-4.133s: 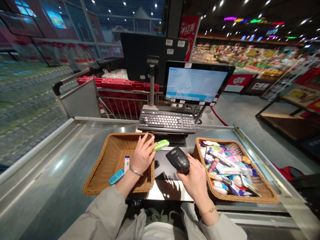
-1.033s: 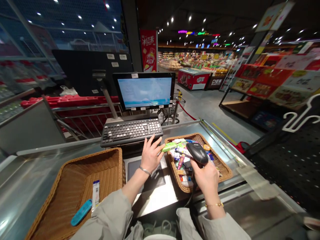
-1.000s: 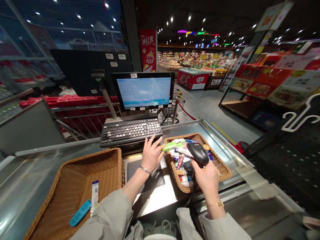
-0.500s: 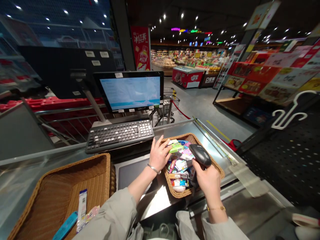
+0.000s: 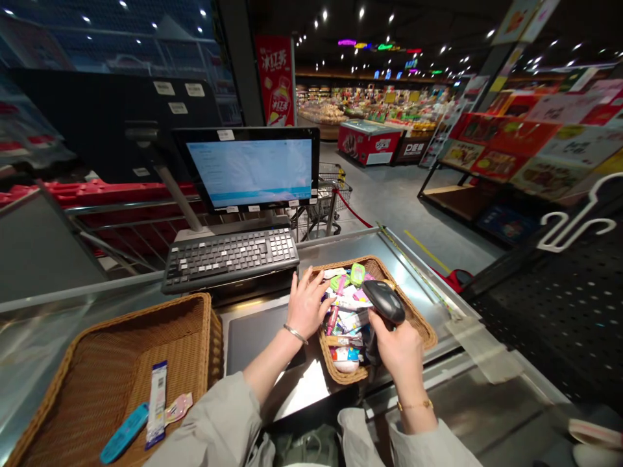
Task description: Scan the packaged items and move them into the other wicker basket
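A supermarket checkout stands at the end of a brightly lit sales floor, with a red chest freezer and a red drinks banner beyond it and a wire shopping cart behind the till. To the right rises a display shelf of colourful boxes. On the stainless steel desk, a monitor showing a pale blue screen stands behind a black keyboard. Two wicker baskets sit on either side of a dark scanning plate. The far-right wicker basket is packed with small packaged goods, while the near-left wicker basket holds just three items, lying apart from the rest: a blue tube, a white sachet and a small pink packet.

The cashier's hands are apart, both over the full basket. The left hand, open with fingers spread, reaches the basket's near edge beside the goods. The right hand grips a black handheld barcode scanner, its head tilted down toward the goods. A silver bracelet circles the left wrist, a thin gold bracelet the right.
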The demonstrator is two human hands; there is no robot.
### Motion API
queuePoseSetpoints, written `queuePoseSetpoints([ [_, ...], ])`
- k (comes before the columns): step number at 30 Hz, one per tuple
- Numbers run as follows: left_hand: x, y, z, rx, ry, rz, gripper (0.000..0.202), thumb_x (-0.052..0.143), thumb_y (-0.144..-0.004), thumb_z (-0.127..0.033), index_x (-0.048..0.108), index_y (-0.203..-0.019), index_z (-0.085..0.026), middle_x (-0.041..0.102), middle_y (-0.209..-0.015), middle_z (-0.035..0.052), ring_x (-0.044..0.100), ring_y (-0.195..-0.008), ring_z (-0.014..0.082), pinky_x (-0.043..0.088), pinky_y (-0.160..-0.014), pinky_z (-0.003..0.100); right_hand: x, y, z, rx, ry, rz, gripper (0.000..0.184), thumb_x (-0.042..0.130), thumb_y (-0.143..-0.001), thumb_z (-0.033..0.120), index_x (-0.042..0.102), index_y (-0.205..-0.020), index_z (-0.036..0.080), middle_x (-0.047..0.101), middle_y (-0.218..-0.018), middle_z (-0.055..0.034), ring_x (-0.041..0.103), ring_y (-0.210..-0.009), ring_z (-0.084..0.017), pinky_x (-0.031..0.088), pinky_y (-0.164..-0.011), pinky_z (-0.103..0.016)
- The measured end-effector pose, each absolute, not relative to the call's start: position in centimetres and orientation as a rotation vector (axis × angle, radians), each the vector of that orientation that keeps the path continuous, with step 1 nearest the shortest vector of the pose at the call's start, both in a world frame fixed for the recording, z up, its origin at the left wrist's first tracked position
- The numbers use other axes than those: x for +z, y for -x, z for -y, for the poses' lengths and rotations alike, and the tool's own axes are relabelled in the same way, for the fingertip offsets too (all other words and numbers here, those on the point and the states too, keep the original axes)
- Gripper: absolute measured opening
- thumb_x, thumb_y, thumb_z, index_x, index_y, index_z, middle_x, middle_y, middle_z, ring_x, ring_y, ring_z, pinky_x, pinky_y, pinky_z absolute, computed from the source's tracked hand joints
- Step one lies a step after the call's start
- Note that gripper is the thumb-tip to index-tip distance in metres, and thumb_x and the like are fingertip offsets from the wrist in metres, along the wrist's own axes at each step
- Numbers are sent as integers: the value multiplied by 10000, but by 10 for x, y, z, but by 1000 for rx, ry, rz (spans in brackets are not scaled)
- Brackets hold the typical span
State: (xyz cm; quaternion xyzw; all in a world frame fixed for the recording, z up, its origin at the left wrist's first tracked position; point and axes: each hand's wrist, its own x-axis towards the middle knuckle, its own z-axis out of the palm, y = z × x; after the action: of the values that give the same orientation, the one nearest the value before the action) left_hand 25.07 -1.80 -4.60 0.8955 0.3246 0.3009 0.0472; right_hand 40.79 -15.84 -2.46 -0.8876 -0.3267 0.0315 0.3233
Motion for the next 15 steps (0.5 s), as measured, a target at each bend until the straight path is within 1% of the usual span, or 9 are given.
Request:
queuePoseSetpoints([
  [7, -32, -199, 28, 932, -2663, -1093, 322, 555, -909, -331, 625, -1209, -236, 573, -1376, 81, 384, -1380, 324, 246, -1116, 682, -15, -370, 146, 147, 2230, 960, 556, 528, -754, 649, 738, -852, 143, 707, -784, -168, 639, -748, -292, 454, -698, -371],
  [15, -24, -115, 43, 983, -2631, -1238, 374, 564, -905, -362, 600, -1251, -224, 559, -1390, 92, 356, -1401, 304, 250, -1137, 647, -13, -308, 130, 237, 2073, 1167, 496, 510, -767, 614, 710, -813, 162, 703, -800, -127, 639, -814, -275, 453, -767, -363],
])
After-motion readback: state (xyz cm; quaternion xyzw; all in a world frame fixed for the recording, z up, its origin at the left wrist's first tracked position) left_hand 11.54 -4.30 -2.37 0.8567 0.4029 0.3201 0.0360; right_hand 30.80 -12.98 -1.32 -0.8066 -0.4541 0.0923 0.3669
